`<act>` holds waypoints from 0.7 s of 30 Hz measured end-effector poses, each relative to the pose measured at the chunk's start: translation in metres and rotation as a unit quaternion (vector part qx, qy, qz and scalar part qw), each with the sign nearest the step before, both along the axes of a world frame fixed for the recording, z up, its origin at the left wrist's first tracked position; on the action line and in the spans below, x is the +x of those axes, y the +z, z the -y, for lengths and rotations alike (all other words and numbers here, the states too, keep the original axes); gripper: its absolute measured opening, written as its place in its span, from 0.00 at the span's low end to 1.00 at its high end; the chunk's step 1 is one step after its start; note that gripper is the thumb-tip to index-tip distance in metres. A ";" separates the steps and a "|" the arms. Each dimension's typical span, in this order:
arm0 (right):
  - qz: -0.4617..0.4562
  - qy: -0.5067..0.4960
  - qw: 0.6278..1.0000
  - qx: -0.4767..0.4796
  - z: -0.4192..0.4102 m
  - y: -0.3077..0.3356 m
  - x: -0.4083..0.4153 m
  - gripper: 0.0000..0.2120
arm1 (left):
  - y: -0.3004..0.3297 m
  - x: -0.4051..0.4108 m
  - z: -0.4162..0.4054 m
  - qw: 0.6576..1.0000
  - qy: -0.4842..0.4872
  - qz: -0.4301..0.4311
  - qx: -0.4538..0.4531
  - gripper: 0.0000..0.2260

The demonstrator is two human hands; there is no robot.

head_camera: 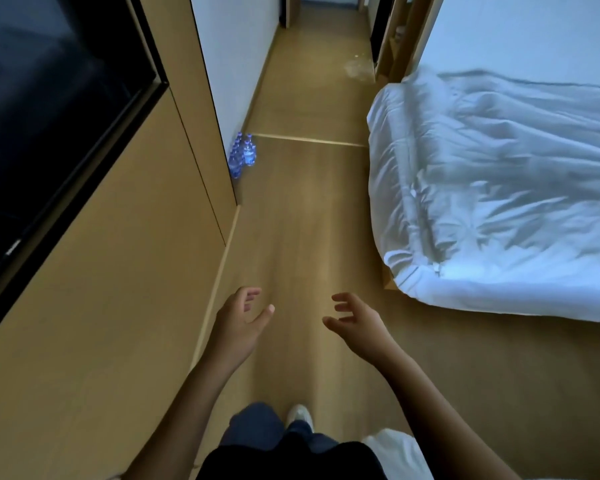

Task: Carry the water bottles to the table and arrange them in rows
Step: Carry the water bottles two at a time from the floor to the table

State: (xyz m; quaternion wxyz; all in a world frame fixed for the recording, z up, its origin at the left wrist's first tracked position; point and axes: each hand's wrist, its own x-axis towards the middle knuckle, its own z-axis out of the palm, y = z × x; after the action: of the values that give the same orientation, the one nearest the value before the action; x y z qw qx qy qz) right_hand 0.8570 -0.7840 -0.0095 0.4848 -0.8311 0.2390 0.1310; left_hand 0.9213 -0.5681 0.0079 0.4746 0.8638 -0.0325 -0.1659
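Observation:
Several clear water bottles (242, 154) with blue labels stand in a tight cluster on the wooden floor, against the corner of the left wall, well ahead of me. My left hand (240, 320) is held out low in front of me, fingers spread and holding nothing. My right hand (357, 321) is beside it, also spread and holding nothing. Both hands are far short of the bottles. No table is in view.
A bed with a rumpled white duvet (499, 188) fills the right side. A dark television screen (49, 126) hangs on the wooden panel wall at left. The wooden floor (302, 209) runs between them into a corridor ahead. My shoe (300, 415) shows below.

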 end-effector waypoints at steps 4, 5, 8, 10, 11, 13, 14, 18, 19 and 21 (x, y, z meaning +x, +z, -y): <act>-0.003 -0.002 1.000 0.003 0.039 -0.001 0.085 0.23 | -0.004 0.087 0.038 1.000 -0.001 0.000 0.002 0.16; -0.004 -0.003 1.000 0.001 0.048 -0.004 0.108 0.23 | -0.007 0.110 0.047 1.000 -0.003 -0.002 0.002 0.16; -0.003 -0.010 1.000 -0.002 0.073 -0.011 0.179 0.24 | -0.020 0.184 0.075 1.000 -0.015 -0.005 -0.004 0.14; -0.001 -0.015 1.000 -0.004 0.090 -0.013 0.231 0.24 | -0.025 0.238 0.092 1.000 -0.018 -0.008 -0.011 0.14; -0.001 -0.017 1.000 -0.006 0.097 -0.012 0.257 0.24 | -0.026 0.265 0.100 1.000 -0.020 -0.008 -0.014 0.14; -0.001 -0.022 1.000 -0.012 0.111 -0.009 0.308 0.24 | -0.026 0.318 0.115 1.000 -0.026 -0.010 -0.012 0.16; 0.001 -0.025 1.000 -0.014 0.117 -0.007 0.332 0.24 | -0.025 0.344 0.123 0.999 -0.031 -0.012 -0.009 0.16; 0.001 -0.025 1.000 -0.017 0.142 0.001 0.423 0.24 | -0.015 0.444 0.150 0.999 -0.038 -0.018 -0.006 0.15; 0.001 -0.024 1.000 -0.017 0.150 0.002 0.444 0.24 | -0.014 0.467 0.157 0.999 -0.036 -0.018 -0.009 0.14; 0.001 -0.022 1.000 -0.020 0.168 0.002 0.486 0.24 | -0.012 0.511 0.172 0.999 -0.033 -0.015 -0.008 0.13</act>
State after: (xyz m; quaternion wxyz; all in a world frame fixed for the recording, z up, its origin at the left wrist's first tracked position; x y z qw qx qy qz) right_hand 1.3426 -0.9522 -0.0072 0.4712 -0.8352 0.2597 0.1144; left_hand 1.4328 -0.7399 -0.0039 0.4759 0.8561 -0.0547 -0.1938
